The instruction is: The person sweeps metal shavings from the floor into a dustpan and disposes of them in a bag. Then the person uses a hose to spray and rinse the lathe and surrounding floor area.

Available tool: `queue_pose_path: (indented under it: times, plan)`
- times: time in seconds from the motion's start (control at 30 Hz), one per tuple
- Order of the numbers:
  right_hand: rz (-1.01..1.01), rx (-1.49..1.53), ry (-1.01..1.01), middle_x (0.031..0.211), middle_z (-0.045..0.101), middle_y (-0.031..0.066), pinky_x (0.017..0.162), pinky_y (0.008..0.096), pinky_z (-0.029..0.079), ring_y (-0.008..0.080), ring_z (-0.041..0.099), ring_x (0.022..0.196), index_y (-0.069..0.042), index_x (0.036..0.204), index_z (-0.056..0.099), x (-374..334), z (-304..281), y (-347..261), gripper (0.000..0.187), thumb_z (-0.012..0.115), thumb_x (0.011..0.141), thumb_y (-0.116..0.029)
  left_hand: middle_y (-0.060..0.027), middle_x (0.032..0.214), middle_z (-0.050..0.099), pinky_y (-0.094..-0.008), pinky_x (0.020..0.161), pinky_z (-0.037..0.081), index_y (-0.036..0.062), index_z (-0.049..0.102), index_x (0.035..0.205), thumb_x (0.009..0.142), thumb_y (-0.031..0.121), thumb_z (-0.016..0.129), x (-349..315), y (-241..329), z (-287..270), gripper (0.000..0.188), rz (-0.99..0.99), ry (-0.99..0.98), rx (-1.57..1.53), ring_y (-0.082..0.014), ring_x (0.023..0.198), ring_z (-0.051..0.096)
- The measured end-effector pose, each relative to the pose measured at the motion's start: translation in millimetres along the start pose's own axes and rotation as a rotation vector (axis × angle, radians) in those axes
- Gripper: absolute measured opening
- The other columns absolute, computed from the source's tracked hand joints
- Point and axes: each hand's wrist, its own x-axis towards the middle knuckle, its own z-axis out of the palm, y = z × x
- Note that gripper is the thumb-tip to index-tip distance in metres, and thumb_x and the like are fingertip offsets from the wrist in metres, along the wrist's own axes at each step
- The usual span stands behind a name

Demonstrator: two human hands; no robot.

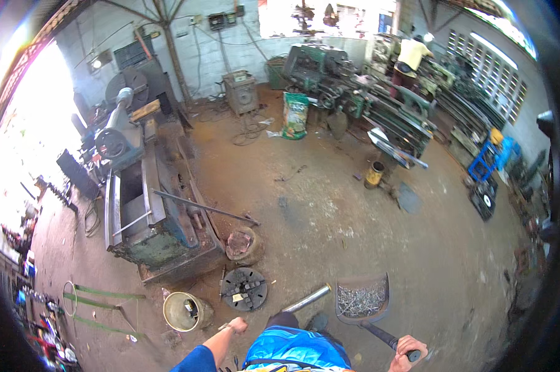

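Black shovel (380,335) with a long handle slants across the floor at the person's right, its wide scoop pointing forward and filled with grey metal shavings (362,300), so tangled that single pieces are hard to make out and the bottom of the scoop is covered. The right hand (409,353) is wrapped around the handle's end, fingers clenched on it, the wrist cut off by the lower edge; whether the scoop touches the floor cannot be told. The left hand (235,325) hangs near a pale bucket (203,317) and a round slotted metal plate (244,299); its fingers look curled, but I cannot tell whether they close on anything. Something dark inside the bucket is too small to name. A metal bar (308,299) lies between the plate and the scoop, its near end hidden by the person's body. Just beyond the plate, a sack (252,250) holds a reddish mass that is unclear. Far off, a person in a yellow top (411,54) stands at a machine (444,96), hands out of sight. Glare washes out the doorway (35,115) at left.
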Motion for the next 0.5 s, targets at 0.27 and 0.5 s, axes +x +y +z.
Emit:
queue_pose_path:
  times: [0.27, 0.5]
  plan:
    - [0.001, 0.211, -0.072, 0.038, 0.044, 0.0026, 0.042, 0.0258, 0.037, 0.0136, 0.041, 0.031, -0.007, 0.049, 0.045, 214.8, 17.8, 141.4, 0.019, 0.064, 0.05, -0.009, -0.0127, 0.088, 0.068, -0.0318, 0.063, 0.057, -0.001, 0.059, 0.118, 0.078, 0.01, 0.056, 40.4, 38.8, -77.6, 0.042, -0.353, 0.027, -0.812, -0.0191, 0.071, 0.066]
    - [-0.059, 0.288, -0.036, 0.039, 0.044, 0.0032, 0.042, 0.0252, 0.034, 0.0135, 0.041, 0.033, -0.006, 0.051, 0.043, 364.8, 88.9, 260.1, 0.021, 0.063, 0.047, -0.007, -0.0106, 0.084, 0.066, -0.0327, 0.062, 0.054, -0.0026, 0.059, 0.115, 0.077, 0.011, 0.055, 244.2, 97.3, -227.2, 0.04, -0.047, -0.023, -0.601, -0.0185, 0.071, 0.065]
